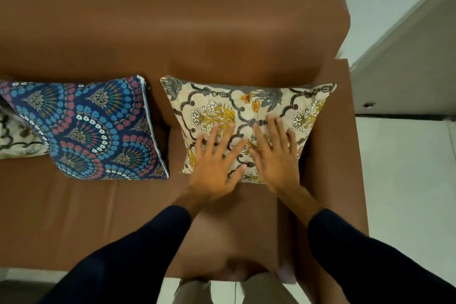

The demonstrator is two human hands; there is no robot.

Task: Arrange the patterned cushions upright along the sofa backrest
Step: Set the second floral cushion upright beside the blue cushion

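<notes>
A cream cushion (246, 106) with grey scrolls and yellow flowers leans against the brown sofa backrest (172, 39) at the right end. My left hand (217, 160) and my right hand (276, 155) lie flat on its front face, fingers spread, holding nothing. To its left a blue cushion (93, 128) with a fan pattern leans on the backrest, slightly tilted. At the far left edge a second cream cushion (14, 136) shows partly, tucked behind the blue one.
The sofa's right armrest (345, 143) runs beside the cream cushion. A white wall stands behind the sofa, and pale floor tiles (407, 168) and a door frame are to the right. My legs are at the seat's front edge.
</notes>
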